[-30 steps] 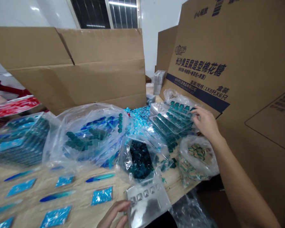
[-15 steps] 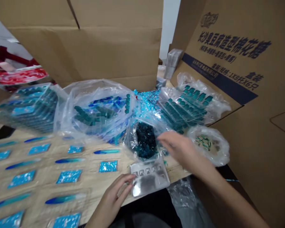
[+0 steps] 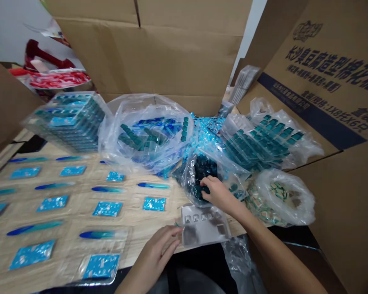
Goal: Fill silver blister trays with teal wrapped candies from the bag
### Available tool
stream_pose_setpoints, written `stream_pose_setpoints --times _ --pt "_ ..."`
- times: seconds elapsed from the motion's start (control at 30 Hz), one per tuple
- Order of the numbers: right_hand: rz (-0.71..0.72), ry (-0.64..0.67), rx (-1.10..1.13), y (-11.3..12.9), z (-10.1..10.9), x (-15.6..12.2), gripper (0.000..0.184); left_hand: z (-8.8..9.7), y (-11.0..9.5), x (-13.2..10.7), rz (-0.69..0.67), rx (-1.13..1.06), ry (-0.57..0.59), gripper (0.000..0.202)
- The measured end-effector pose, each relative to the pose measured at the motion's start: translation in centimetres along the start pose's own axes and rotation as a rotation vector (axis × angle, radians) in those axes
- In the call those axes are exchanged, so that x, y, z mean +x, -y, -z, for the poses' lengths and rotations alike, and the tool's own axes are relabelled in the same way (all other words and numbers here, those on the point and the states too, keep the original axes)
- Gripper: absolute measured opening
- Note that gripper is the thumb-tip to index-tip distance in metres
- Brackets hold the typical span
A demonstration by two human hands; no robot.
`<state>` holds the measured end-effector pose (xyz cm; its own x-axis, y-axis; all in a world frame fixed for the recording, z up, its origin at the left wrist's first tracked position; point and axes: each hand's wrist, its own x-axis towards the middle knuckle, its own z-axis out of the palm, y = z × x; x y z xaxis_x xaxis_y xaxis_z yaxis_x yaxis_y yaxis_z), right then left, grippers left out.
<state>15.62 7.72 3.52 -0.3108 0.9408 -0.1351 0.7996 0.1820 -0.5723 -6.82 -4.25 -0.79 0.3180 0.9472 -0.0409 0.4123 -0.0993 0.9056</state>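
Note:
My right hand (image 3: 216, 194) reaches into the mouth of a clear plastic bag (image 3: 190, 177), its fingers curled among the dark teal pieces (image 3: 206, 168) inside. My left hand (image 3: 161, 249) rests at the left edge of a clear blister tray (image 3: 205, 226) with a row of small square cavities, and its fingertips touch that edge. The tray lies flat near the table's front edge, just below the bag. Whether my right hand has hold of any pieces is hidden.
The wooden table (image 3: 79, 212) carries rows of blue foil packets and long blue pieces in clear sleeves. Bags of teal trays (image 3: 263, 143) and a bag of mixed pieces (image 3: 283, 200) lie to the right. Tall cardboard boxes (image 3: 147, 53) stand behind.
My right hand has left the stacked teal trays at the back and moved down into the bag of dark pieces. My left hand stays at the blister tray. The view has tilted down.

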Motion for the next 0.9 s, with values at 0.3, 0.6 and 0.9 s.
stream_pose_setpoints --times 0.3,0.6,0.9 --pt "-0.134 -0.223 0.850 -1.5 0.1 -0.7 0.025 0.1 -1.1 1.5 -0.038 -0.028 -0.028 0.023" --pt "-0.196 -0.171 1.504 0.0 -0.5 -1.4 0.028 -2.1 -5.5 9.1 -0.209 -0.164 -0.277 0.033" --pt "-0.128 -0.185 1.560 0.9 0.4 -2.7 0.031 -1.5 -5.8 11.6 -0.161 -0.279 -0.248 0.020"
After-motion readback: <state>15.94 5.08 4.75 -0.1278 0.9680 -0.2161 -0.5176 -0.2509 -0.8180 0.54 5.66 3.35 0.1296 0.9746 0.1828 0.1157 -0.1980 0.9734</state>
